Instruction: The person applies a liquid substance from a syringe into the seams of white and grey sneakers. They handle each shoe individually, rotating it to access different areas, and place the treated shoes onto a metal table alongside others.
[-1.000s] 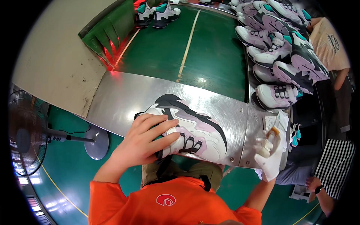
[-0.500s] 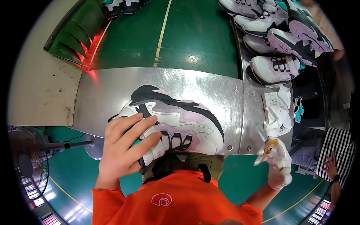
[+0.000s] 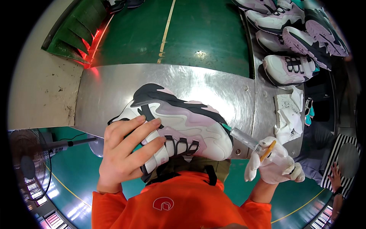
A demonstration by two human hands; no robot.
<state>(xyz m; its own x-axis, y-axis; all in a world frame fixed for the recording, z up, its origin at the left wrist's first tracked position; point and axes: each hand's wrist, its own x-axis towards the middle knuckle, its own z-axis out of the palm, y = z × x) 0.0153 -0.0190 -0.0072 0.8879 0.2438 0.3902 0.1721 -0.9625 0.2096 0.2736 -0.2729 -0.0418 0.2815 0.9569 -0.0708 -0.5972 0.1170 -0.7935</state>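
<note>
A white, lilac and black sneaker (image 3: 196, 122) lies on its side on the metal ledge, toe to the right. Bare, my left hand (image 3: 127, 147) is closed around its ankle opening and strap, fingers over the upper. In a white glove, my right hand (image 3: 272, 162) grips a clear syringe (image 3: 244, 139) with a green tip. That tip meets the sneaker, or comes very near it, at the seam between upper and black sole by the toe. A tan band (image 3: 268, 150) shows at the gloved fingers.
Beyond the metal ledge (image 3: 103, 91) runs a green conveyor belt (image 3: 206, 34). Several similar sneakers (image 3: 289, 70) are piled at the right. Crumpled white paper (image 3: 288, 118) lies below them. Green flaps (image 3: 74, 34) with red light stand far left, a fan (image 3: 28, 164) near left. Another person's hand (image 3: 335, 176) shows at right.
My right hand has moved left with the syringe, bringing its tip to the sneaker's toe edge. My left hand keeps its hold. The view has shifted slightly.
</note>
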